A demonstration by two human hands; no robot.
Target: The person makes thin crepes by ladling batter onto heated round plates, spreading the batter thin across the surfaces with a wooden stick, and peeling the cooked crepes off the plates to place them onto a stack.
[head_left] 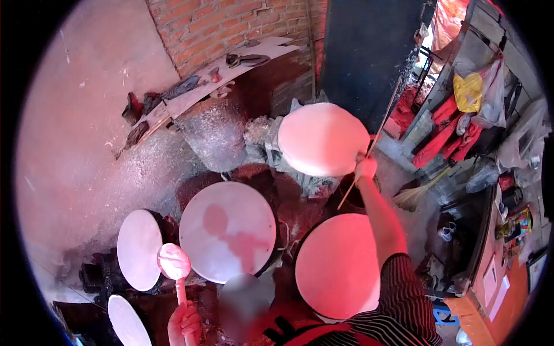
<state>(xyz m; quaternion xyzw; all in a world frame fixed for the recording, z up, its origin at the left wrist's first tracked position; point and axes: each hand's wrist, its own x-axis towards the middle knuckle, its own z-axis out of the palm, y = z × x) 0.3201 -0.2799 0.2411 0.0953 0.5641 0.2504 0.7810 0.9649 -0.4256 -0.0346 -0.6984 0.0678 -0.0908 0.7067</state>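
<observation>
My left hand is closed round the straight handle of a ladle-like tool with a round, pale, streaky head. The tool points away from me, between a tilted pale disc and a larger round, flat-topped surface that carries shadows. My right hand, arm stretched forward, grips a long thin stick that slants up to the right. Beside its fingers is the edge of a big pale disc; I cannot tell whether they touch it. Another broad round surface lies under my right forearm.
Another pale disc is at lower left. A ledge with small items runs along the brick wall. To the right are a broom, hanging red cloths, and a desk. A dark door stands behind.
</observation>
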